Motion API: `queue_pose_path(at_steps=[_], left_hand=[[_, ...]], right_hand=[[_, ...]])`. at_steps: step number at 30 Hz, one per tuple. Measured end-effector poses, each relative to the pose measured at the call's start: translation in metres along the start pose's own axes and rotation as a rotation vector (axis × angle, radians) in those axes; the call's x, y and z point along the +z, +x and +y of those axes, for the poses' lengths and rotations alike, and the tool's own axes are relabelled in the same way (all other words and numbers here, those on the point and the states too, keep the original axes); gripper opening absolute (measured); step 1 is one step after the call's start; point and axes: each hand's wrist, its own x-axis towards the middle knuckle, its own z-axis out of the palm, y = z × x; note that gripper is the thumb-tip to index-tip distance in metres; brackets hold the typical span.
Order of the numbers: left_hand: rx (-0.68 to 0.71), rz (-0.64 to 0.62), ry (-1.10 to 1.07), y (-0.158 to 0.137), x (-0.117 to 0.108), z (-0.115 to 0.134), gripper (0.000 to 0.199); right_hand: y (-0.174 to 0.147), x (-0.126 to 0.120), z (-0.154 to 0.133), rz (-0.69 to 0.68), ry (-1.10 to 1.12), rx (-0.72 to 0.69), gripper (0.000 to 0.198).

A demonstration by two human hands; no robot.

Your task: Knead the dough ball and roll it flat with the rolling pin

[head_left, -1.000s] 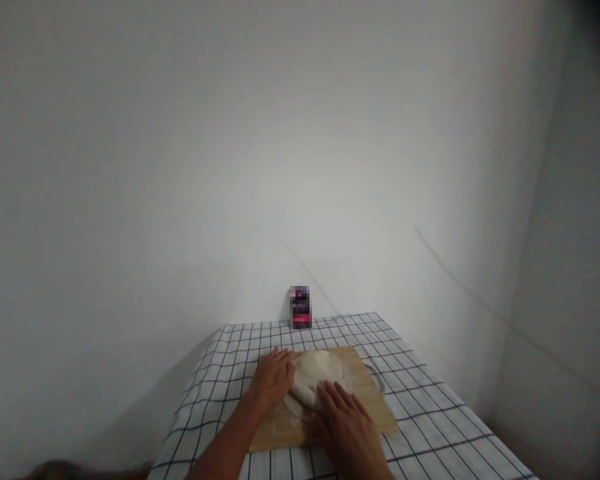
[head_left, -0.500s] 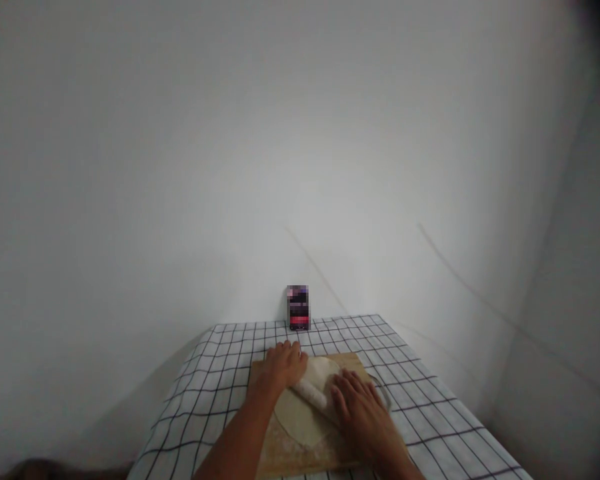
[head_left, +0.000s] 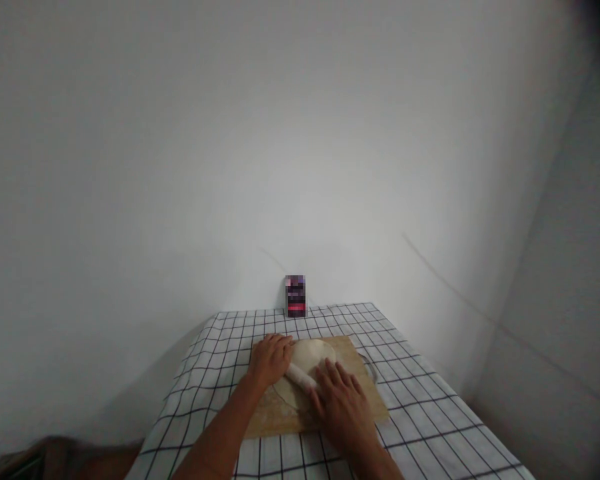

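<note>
A pale, flour-dusted rolling pin (head_left: 300, 377) lies slantwise across a flat sheet of dough (head_left: 311, 353). Under the dough is a wooden board (head_left: 275, 425) with flour smears near its front. My left hand (head_left: 271, 358) is closed over the far left end of the pin, fingers curled down. The near right end runs under my right hand (head_left: 341, 399), whose palm rests on it with the fingers stretched out and slightly spread above the dough. Both ends of the pin are hidden by the hands.
A white cloth with dark check lines (head_left: 420, 427) covers the table. A dark, blurred-out upright box-like object (head_left: 295, 297) stands at the back against the white wall (head_left: 300, 167). A round rim (head_left: 370, 368) shows beside the board's right edge. Brown furniture (head_left: 55, 457) is at lower left.
Both hands and the rolling pin have shifted slightly left and up in view. The camera view has also shifted, so the board and table sit higher, with more of the board's right side showing.
</note>
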Motion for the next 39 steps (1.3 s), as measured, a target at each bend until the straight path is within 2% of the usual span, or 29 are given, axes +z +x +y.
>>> queue_pose_path(at_steps=[3, 9, 14, 19, 22, 24, 27, 30, 35, 39], left_hand=[[-0.012, -0.006, 0.021, -0.016, -0.007, -0.002, 0.043], [-0.069, -0.033, 0.072, -0.057, -0.023, -0.008, 0.051], [-0.022, -0.041, 0.093, -0.086, -0.035, -0.008, 0.045], [0.025, 0.001, 0.047, -0.112, -0.047, -0.003, 0.037], [-0.055, 0.054, 0.008, -0.123, -0.054, 0.002, 0.038], [-0.18, 0.107, -0.022, -0.127, -0.059, 0.006, 0.041], [-0.415, 0.152, -0.077, -0.126, -0.069, 0.01, 0.05], [-0.517, 0.121, -0.123, -0.117, -0.081, 0.012, 0.051], [-0.494, 0.023, -0.162, -0.076, -0.092, 0.014, 0.036], [-0.423, -0.091, -0.182, -0.031, -0.081, 0.016, 0.028]], right_hand=[[-0.009, -0.006, -0.013, 0.004, 0.046, -0.01, 0.042], [-0.03, -0.012, -0.038, 0.005, 0.06, -0.027, 0.047], [-0.036, -0.014, -0.041, 0.03, 0.099, -0.032, 0.042], [-0.046, -0.018, -0.042, 0.033, 0.102, -0.098, 0.033], [-0.053, -0.021, -0.041, 0.028, 0.082, -0.121, 0.031], [-0.056, -0.025, -0.033, 0.046, 0.099, -0.112, 0.033], [-0.055, -0.035, -0.007, 0.087, 0.146, -0.052, 0.027], [-0.045, -0.046, 0.029, 0.128, 0.211, 0.058, 0.02], [-0.011, -0.055, 0.078, 0.228, 0.372, 0.199, 0.034], [0.021, -0.049, 0.097, 0.287, 0.504, 0.206, 0.043]])
